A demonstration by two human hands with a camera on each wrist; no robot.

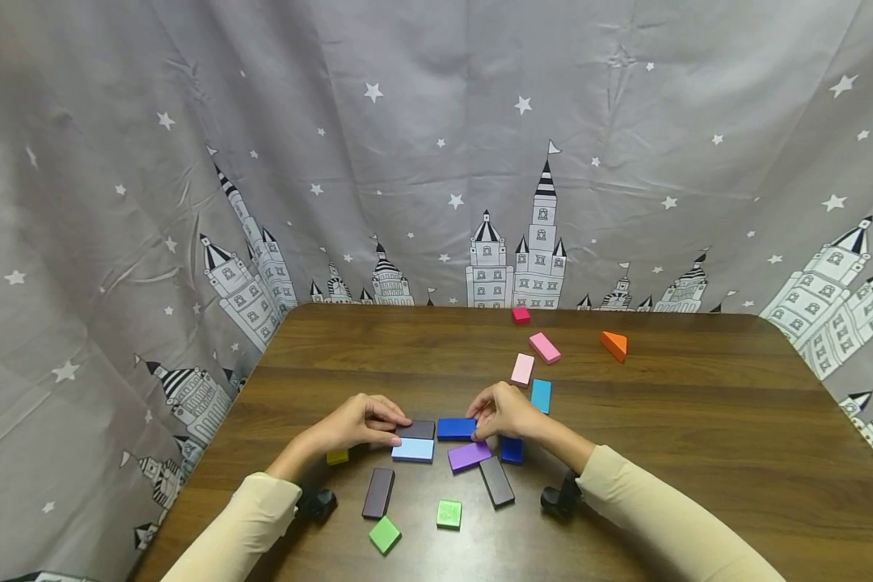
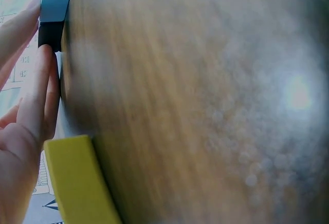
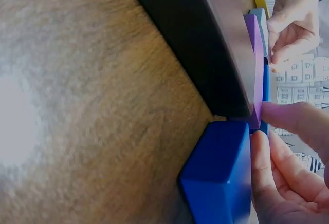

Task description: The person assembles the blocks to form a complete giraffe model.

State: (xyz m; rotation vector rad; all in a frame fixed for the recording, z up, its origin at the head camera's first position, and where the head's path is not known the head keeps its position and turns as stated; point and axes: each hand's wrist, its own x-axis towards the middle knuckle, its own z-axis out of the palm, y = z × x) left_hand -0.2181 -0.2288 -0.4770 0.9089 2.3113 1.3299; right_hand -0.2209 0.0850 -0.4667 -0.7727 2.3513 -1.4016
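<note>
In the head view, my left hand (image 1: pixel 364 420) pinches the left end of a dark grey block (image 1: pixel 418 429), fingers at its far edge and thumb at its near edge. A light blue block (image 1: pixel 412 450) lies directly in front of that one. To the right, my right hand (image 1: pixel 505 411) grips the right end of a blue block (image 1: pixel 454 429) between thumb and fingers. A small gap separates the dark grey and blue blocks. Just in front of the blue block lies a purple block (image 1: pixel 469 457), tilted. Another blue block (image 3: pixel 218 167) sits below my right hand.
Near the front lie two dark blocks (image 1: pixel 378 493) and two green squares (image 1: pixel 449 514). A yellow block (image 2: pixel 79 183) is under my left wrist. Further back are a cyan block (image 1: pixel 541 396), pink blocks (image 1: pixel 545 347), a red piece (image 1: pixel 520 315) and an orange triangle (image 1: pixel 614 345). A curtain (image 1: pixel 422 162) hangs behind.
</note>
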